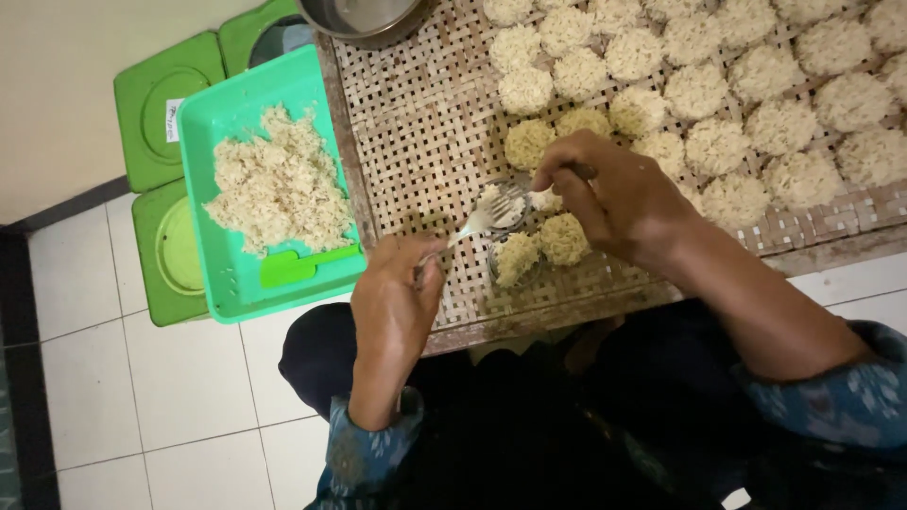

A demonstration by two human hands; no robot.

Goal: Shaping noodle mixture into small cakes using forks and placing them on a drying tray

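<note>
My left hand [397, 307] grips the handle of a metal fork [482, 217], whose tines reach into a small round ring mould [505, 200] on the woven bamboo tray [416, 132]. My right hand [614, 194] is closed over that ring mould, pinching its rim with the fingers. A second small round mould [516, 260] filled with pale noodles lies just below, beside a finished round noodle cake [565, 238]. Several round noodle cakes [699, 90] lie in rows across the tray's right part.
A green plastic tray [241, 293] holding a heap of loose noodles [279, 184] and a green scraper [302, 264] sits at the left. Green lidded boxes [156, 113] stand on the white tiled floor [170, 397]. A metal bowl [364, 21] is at the top.
</note>
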